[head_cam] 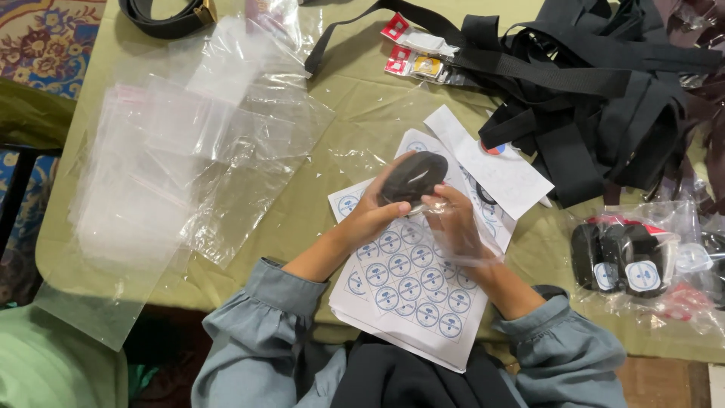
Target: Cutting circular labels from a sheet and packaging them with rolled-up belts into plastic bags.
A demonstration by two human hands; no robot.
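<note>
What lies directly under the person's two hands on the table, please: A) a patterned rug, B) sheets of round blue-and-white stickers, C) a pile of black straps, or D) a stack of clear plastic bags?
B: the left hand and right hand hold a rolled black item above the sticker sheets.

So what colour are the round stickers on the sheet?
The round stickers are white with blue rings, on a white sheet; head view.
</note>
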